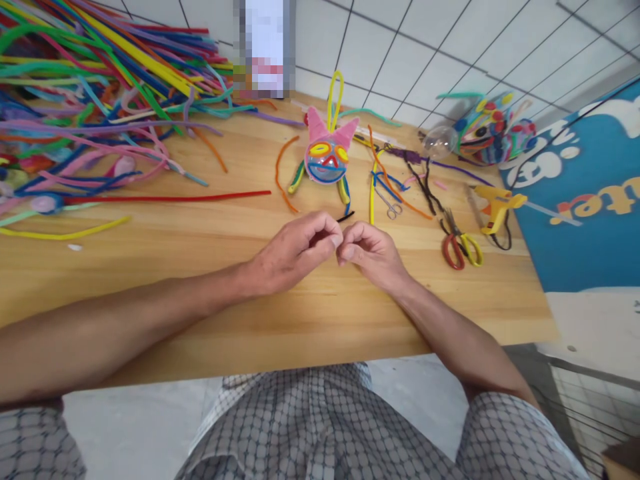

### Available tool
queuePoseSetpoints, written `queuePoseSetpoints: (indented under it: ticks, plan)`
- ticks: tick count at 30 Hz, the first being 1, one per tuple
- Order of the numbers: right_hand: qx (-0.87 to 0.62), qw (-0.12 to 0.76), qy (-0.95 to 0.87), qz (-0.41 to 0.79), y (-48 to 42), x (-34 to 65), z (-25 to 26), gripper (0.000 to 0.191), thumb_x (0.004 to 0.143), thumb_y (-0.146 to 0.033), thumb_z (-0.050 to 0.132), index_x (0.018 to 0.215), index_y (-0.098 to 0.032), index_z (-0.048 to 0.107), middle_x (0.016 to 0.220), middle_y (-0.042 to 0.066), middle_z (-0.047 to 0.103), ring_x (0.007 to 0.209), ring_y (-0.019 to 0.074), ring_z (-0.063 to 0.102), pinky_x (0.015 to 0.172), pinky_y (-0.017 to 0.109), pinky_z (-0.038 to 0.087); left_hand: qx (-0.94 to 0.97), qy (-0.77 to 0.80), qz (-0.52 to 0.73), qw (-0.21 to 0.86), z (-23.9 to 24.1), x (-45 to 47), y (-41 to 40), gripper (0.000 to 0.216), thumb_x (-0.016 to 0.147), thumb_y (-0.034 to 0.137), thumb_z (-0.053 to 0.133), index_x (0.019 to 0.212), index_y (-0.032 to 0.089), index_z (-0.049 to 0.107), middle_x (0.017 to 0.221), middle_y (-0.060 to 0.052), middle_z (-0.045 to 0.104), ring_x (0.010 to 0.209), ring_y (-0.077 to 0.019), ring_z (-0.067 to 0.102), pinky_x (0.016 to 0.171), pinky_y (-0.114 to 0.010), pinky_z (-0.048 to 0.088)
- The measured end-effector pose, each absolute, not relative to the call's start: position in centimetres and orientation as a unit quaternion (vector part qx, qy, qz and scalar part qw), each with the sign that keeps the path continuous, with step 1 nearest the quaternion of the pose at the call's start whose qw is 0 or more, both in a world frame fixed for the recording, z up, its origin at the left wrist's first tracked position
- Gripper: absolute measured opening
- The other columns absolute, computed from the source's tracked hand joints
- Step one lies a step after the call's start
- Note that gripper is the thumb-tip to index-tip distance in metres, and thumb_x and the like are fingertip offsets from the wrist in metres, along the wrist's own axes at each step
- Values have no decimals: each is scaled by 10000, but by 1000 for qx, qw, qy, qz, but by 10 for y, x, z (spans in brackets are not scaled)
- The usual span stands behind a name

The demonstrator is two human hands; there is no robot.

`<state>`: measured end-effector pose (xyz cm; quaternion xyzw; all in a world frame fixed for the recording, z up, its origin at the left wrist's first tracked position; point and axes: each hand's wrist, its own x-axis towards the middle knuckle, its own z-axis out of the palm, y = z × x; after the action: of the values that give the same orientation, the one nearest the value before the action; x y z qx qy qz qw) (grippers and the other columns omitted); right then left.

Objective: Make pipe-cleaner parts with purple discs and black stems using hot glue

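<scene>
My left hand (303,253) and my right hand (373,255) meet over the front middle of the table, fingertips almost touching. Thumb and forefinger are pinched together on each; whatever they hold, if anything, is hidden. Just behind them lies a short black pipe cleaner piece (346,217), close to my left fingers. Farther back a clear ball ornament (327,163) stands, with pink felt ears, yellow-orange ring eyes, a red nose and a blue mouth. Its yellow loop (336,100) points up, and green-yellow legs reach down. An orange pipe cleaner (279,173) curves to its left.
Many loose pipe cleaners (100,87) heap at the left. To the right lie small metal scissors (394,211), red-and-yellow-handled scissors (460,248) and a yellow glue gun (500,208). A clear ball (440,142) and a colourful decorated piece (493,133) sit behind. A blurred-out phone (265,47) leans at the wall.
</scene>
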<state>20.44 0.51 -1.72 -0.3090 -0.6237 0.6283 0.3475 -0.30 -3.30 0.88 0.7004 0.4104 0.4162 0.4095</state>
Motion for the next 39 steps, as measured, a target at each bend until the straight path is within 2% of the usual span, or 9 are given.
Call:
queuePoseSetpoints:
  ticks: [7, 13, 16, 19, 22, 28, 31, 35, 39]
  plan:
    - [-314, 348, -624, 625, 6, 205, -19, 391, 855, -563, 857, 842, -224, 663, 694, -40, 674, 642, 122, 601, 691, 285, 515, 657, 415, 420, 468, 10, -5, -33, 220, 1011, 356, 541, 900, 195, 642, 840, -24, 675, 803, -167, 617, 758, -294, 506]
    - [-339, 371, -622, 601, 8, 207, -17, 353, 904, -568, 799, 899, -227, 710, 764, -14, 697, 650, 137, 618, 672, 304, 537, 620, 415, 437, 502, 12, -7, -33, 166, 977, 330, 571, 908, 198, 646, 812, -19, 678, 755, -158, 606, 701, -284, 504]
    - [-379, 384, -666, 515, 9, 209, -13, 291, 953, -522, 748, 941, -232, 732, 783, -7, 690, 674, 148, 612, 666, 308, 518, 590, 450, 469, 479, 11, -9, -27, 126, 917, 280, 619, 815, 212, 594, 736, 8, 624, 697, -148, 567, 657, -280, 476]
    - [-395, 368, -756, 371, 11, 210, -12, 144, 977, -382, 721, 973, -240, 743, 816, 0, 693, 721, 160, 607, 696, 319, 494, 553, 507, 497, 436, 6, -12, -18, 265, 936, 282, 588, 694, 223, 499, 636, 24, 504, 643, -146, 496, 610, -295, 427]
    - [-368, 330, -822, 283, 11, 210, -16, 97, 993, -327, 697, 1006, -245, 747, 836, 15, 687, 758, 178, 616, 718, 333, 490, 543, 540, 493, 412, 0, -14, -10, 344, 968, 332, 578, 665, 231, 450, 617, 26, 449, 639, -152, 471, 602, -313, 405]
    - [-334, 280, -874, 215, 13, 211, -26, 207, 1033, -258, 623, 1200, -225, 741, 1004, 81, 712, 899, 226, 654, 802, 370, 529, 590, 542, 480, 357, -12, -13, -5, 151, 921, 355, 655, 867, 234, 582, 804, 6, 605, 736, -155, 550, 670, -300, 452]
    - [-322, 239, -895, 196, 15, 211, -29, 288, 1050, -223, 572, 1297, -243, 720, 1068, 92, 705, 992, 246, 651, 857, 393, 541, 594, 533, 493, 347, -17, -13, -4, 122, 922, 345, 656, 927, 226, 628, 864, -9, 660, 769, -161, 583, 705, -300, 482]
    - [-322, 207, -907, 173, 18, 211, -30, 255, 1040, -191, 565, 1223, -234, 739, 1081, 102, 692, 1025, 261, 646, 894, 413, 540, 591, 519, 509, 351, -22, -13, -4, 142, 917, 348, 701, 882, 223, 644, 826, -5, 669, 724, -162, 584, 677, -307, 482]
    - [-327, 212, -904, 176, 18, 213, -29, 183, 1012, -180, 591, 1131, -208, 726, 1069, 109, 696, 1016, 272, 662, 895, 415, 543, 586, 516, 504, 370, -25, -10, -8, 178, 871, 324, 773, 879, 214, 633, 765, 20, 631, 611, -123, 506, 570, -276, 404]
